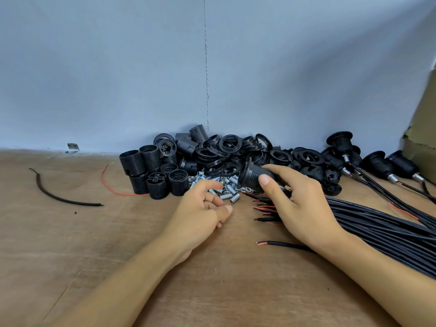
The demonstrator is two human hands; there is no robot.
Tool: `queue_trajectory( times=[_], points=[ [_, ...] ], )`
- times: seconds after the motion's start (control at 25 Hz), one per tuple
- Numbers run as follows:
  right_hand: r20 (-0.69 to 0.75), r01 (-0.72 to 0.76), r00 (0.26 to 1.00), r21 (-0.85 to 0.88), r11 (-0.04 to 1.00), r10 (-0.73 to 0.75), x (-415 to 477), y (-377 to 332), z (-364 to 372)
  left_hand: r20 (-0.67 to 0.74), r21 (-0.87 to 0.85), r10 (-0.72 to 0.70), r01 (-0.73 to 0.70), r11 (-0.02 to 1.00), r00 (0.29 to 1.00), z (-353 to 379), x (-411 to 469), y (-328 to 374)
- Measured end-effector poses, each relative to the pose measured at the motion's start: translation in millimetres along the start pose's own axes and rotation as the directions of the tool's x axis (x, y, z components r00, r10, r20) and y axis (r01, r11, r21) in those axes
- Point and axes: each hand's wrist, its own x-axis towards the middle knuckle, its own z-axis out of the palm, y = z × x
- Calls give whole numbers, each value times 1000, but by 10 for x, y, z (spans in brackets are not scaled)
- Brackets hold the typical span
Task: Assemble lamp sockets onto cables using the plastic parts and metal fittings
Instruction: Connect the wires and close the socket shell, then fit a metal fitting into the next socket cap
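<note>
Evidently mid-assembly: the right hand (304, 204) was clamped on a black socket (253, 177), thumb on its body and forefinger over the top, right of frame centre. The left hand (200, 208) hung empty, fingers loosely spread, over the metal fittings (226, 187) scattered at centre of the surface (94, 244); contact with them could not be confirmed. Threaded shells (151, 171) and rings (230, 145) lay heaped behind. Cables (377, 223) fanned in from the right edge, stripped red ends toward centre. Finished sockets on leads (377, 165) lay at upper right.

Whether a cable already ran into the held socket could not be told. Judged step: picking a fitting. Next move would call for pinching one small tube out of the pile and aligning it with the socket's narrow end.
</note>
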Motion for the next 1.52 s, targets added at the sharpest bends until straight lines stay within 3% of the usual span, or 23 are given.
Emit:
queue_trajectory(
  times=[0.32, 0.52, 0.64, 0.76, 0.92, 1.08, 1.2, 1.52],
  points=[
    [46, -24, 999, -78, 997, 28, -1, -22, -7, 21, 30, 16, -16, 999, 1000, -3, -3, -32],
    [58, 47, 998, -170, 984, -38, 172, 21, -139, 18, 122, 44, -46, 992, 999, 13, -27, -40],
    [9, 25, 1000, -205, 978, -23, 311, 183, -281, 27, 155, 69, -72, 985, 997, 28, -37, -37],
    [-154, -85, 987, -204, 975, 53, 441, 380, -372, 48, 194, 124, -131, 972, 991, 55, -65, -24],
    [-373, -345, 881, -82, 935, 292, 608, 660, -486, 77, 274, 185, -199, 941, 980, 68, -83, -25],
    [-562, -509, 678, 104, 854, 473, 695, 980, -692, 74, 291, 187, -201, 935, 980, 60, -77, -30],
    [-613, -586, 534, 228, 777, 583, 790, 1176, -863, 80, 306, 196, -211, 928, 977, 58, -72, -38],
    [-489, -843, 483, -37, 536, 726, 728, 1317, -909, 118, 330, 226, -253, 910, 967, 87, -62, -40]
  ],
)
